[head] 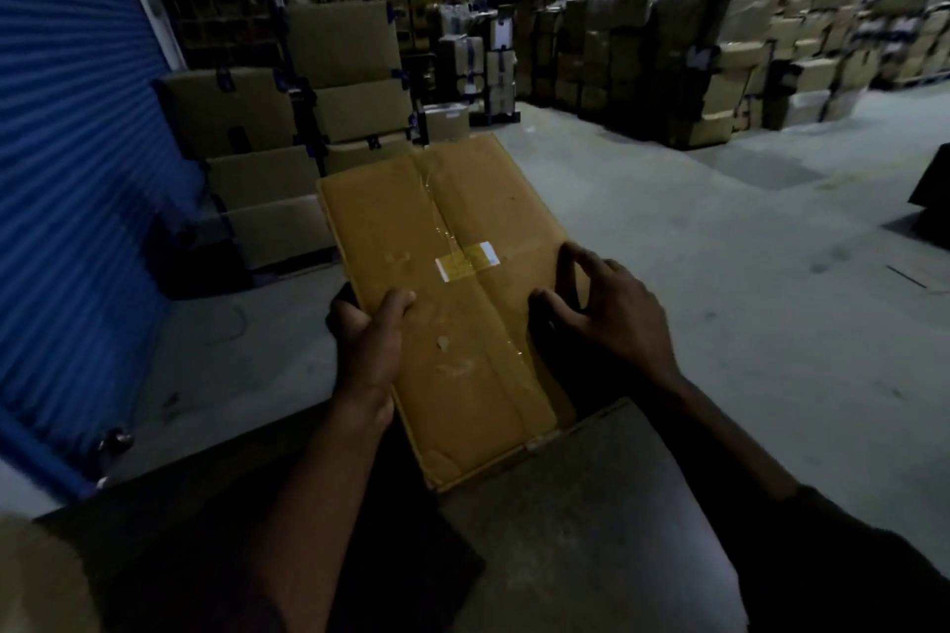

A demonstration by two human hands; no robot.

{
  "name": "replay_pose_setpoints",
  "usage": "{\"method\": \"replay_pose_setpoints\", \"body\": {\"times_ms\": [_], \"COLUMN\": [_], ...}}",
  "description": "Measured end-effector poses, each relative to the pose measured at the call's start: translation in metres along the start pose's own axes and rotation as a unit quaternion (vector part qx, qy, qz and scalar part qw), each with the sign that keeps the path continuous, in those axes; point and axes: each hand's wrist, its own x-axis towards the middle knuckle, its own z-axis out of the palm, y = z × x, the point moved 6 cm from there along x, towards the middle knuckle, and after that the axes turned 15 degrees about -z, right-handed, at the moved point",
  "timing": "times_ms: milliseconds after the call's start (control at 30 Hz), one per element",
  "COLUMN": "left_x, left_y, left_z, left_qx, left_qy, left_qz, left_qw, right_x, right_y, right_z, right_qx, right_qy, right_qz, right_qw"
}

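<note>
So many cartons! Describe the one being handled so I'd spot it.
Right of the blue roller shutter, in front of the stacked cartons, a cardboard box is gripped by the left hand, the right hand over its right edge. Only it is hand-held, with a yellow label on its tape.

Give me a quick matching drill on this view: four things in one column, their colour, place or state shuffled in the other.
Column one
1. cardboard box
2. left hand
3. right hand
4. roller shutter

Column two
A. blue, along the far left of the view
B. grips the box's left edge, thumb on top
C. brown, with a pale label on its top face
D. fingers arched at the box's right edge

Pairs: 1-C, 2-B, 3-D, 4-A
</note>
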Motion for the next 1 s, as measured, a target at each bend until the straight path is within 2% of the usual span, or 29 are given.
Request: {"method": "replay_pose_setpoints", "body": {"times_ms": [233, 500, 733, 900, 1000], "left_x": [0.058, 0.125, 0.168, 0.196, 0.190], "left_y": [-0.018, -0.034, -0.051, -0.058, -0.046], "left_z": [0.164, 0.257, 0.283, 0.282, 0.284], "left_qx": [0.021, 0.058, 0.109, 0.187, 0.249], "left_qy": [-0.005, 0.015, 0.036, 0.061, 0.106], "left_qz": [-0.029, -0.075, -0.066, -0.068, -0.027], "left_qw": [0.999, 0.995, 0.991, 0.978, 0.962], "right_x": [0.066, 0.130, 0.166, 0.182, 0.183], "right_y": [0.162, 0.274, 0.305, 0.281, 0.272], "right_z": [-0.016, 0.016, 0.057, 0.080, 0.085], "right_qx": [-0.019, -0.020, -0.034, -0.076, -0.059], "right_qy": [-0.024, -0.062, -0.119, -0.139, -0.131], "right_qz": [0.025, 0.028, 0.013, -0.107, -0.143], "right_qw": [0.999, 0.998, 0.992, 0.982, 0.979]}}
